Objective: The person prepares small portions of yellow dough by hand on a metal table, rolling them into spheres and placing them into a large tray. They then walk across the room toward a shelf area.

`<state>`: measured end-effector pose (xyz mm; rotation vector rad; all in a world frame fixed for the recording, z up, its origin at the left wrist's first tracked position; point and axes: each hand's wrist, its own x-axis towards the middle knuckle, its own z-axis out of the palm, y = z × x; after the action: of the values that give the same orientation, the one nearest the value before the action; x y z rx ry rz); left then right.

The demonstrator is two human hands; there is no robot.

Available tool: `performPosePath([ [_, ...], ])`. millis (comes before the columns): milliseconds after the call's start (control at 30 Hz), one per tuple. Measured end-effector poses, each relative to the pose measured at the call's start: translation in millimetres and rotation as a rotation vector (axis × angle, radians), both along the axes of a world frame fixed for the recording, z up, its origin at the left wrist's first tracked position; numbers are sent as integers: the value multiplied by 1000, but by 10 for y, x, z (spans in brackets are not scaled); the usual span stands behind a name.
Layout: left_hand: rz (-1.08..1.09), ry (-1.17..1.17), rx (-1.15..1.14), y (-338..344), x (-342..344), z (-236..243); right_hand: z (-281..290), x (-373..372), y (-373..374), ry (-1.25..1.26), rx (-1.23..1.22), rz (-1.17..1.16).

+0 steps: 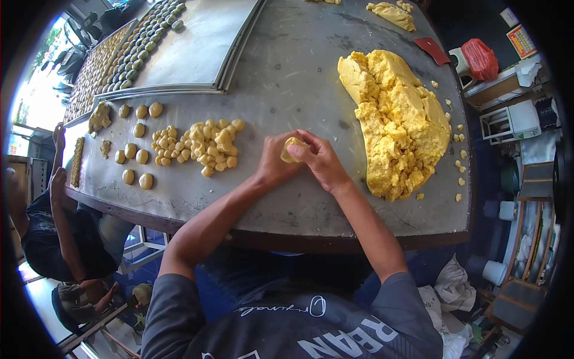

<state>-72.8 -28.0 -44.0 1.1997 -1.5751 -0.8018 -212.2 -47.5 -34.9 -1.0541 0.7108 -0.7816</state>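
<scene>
Head view: your left hand and right hand pinch a dough lump; squeeze unevenly and it may crumble onto the surface.

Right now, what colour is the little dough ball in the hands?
Pale yellow dough ball, seen best in the head view.

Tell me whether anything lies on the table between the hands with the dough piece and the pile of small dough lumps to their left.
Nothing visible: bare table separates the hands' dough piece from the lump pile.
</scene>
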Motion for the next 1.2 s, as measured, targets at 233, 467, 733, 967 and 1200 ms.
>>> performPosePath([
  [233,2,-17,45,2,8,14,3,49,14,14,-13,-52],
  [467,15,14,7,-1,-20,19,48,-25,-12,-244,184,38],
  [733,-12,2,9,7,-15,41,44,-17,-18,-217,211,53],
  [967,-28,-41,11,3,0,22,-23,24,6,-124,104,-28],
  [1200,-42,58,55,-24,24,-9,2,-62,-55,-386,340,91],
])
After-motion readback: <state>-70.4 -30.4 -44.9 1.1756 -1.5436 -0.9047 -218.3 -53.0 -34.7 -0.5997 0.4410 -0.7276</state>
